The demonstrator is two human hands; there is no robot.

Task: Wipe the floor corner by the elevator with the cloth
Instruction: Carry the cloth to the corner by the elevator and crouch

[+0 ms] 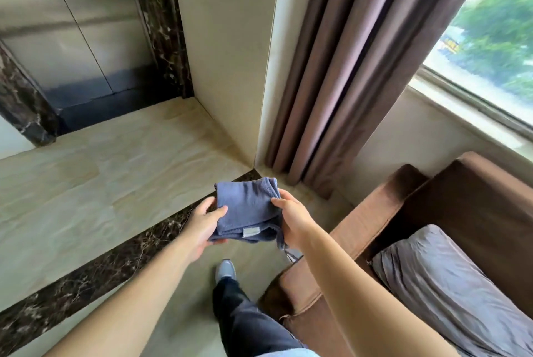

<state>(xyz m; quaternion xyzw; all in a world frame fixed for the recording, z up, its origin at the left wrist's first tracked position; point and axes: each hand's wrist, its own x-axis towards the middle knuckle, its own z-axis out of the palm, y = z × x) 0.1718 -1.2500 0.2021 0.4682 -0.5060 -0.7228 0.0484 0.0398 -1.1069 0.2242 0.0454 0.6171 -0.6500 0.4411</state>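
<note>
You are standing, holding the folded blue cloth (248,209) in the air between your left hand (202,227) and right hand (294,222), both pinching its edges. Crouch first, then press it flat into the corner (199,98) beside the elevator (86,39).

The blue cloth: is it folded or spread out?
Folded. The blue cloth sits as a compact layered square between the left hand and right hand, stacked edges showing.
</note>
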